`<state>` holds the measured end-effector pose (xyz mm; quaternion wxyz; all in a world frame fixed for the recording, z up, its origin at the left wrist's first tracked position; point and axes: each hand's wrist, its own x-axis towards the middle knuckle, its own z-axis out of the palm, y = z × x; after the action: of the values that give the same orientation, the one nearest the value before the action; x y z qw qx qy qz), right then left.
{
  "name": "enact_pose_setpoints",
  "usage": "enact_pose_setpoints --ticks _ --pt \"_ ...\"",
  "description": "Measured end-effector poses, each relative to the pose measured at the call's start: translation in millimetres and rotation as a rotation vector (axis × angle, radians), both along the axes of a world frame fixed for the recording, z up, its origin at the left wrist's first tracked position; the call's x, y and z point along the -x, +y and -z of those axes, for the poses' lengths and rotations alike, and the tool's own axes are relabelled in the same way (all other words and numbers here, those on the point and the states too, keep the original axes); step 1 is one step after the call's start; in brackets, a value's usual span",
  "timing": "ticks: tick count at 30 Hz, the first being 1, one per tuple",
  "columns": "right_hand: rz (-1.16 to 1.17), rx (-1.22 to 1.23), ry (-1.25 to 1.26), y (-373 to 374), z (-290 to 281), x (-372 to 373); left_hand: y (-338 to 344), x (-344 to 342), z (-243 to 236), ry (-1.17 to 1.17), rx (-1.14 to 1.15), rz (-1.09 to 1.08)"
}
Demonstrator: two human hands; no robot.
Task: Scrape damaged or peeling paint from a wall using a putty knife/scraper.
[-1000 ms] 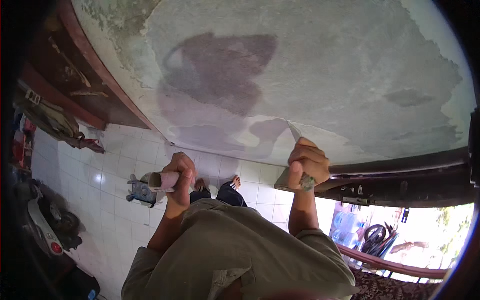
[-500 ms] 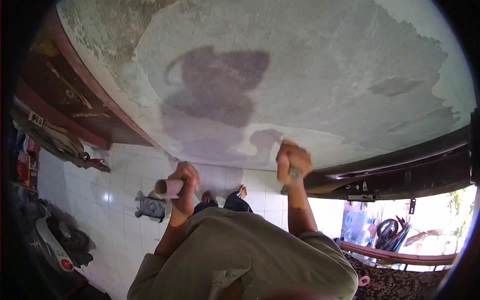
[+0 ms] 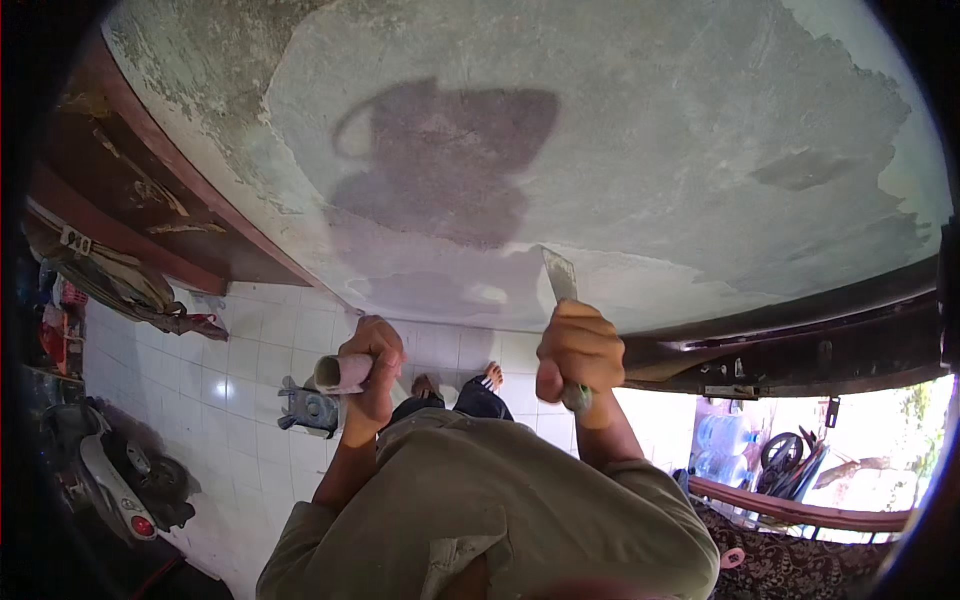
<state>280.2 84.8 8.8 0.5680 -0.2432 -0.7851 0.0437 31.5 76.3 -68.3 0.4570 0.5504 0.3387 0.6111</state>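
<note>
My right hand [image 3: 582, 348] is closed round the handle of a putty knife [image 3: 560, 274]. Its flat metal blade points up toward the wall [image 3: 640, 150], near the edge where grey patched plaster meets a paler band; whether the tip touches, I cannot tell. The lower end of the green handle shows below my fist. Held lower and to the left, my left hand [image 3: 376, 362] grips a short pinkish roll [image 3: 340, 374], hollow at its open end. That roll stays well apart from the wall. A shadow of my head and arms falls across the plaster.
A brown wooden frame [image 3: 190, 170] borders the wall at left, a dark one [image 3: 780, 345] at right. On the white tiled floor [image 3: 260, 350] are a grey stool-like object [image 3: 310, 408] and a parked scooter [image 3: 115, 480]. Clothes [image 3: 130, 285] hang at left; water bottles [image 3: 725, 435] stand beyond the opening.
My right hand has turned, bringing the putty knife's blade into plain sight, upright against the wall. My left hand keeps its hold on the roll, nearly unmoved. The view has shifted slightly.
</note>
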Motion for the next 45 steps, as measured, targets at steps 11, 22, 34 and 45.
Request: enact_pose_setpoints --ticks 11,22,34,45 --pt "0.001 0.008 0.043 15 0 -4 2 4 12 0.118 -0.127 0.000" --pt "-0.009 0.012 0.097 11 9 2 4 7 13 -0.056 0.002 -0.012" --pt "-0.040 -0.050 0.005 23 11 4 0 10 6 0.097 -0.051 0.029" --pt "-0.034 0.189 0.194 29 43 56 -14 2 11 -0.070 0.316 0.142"
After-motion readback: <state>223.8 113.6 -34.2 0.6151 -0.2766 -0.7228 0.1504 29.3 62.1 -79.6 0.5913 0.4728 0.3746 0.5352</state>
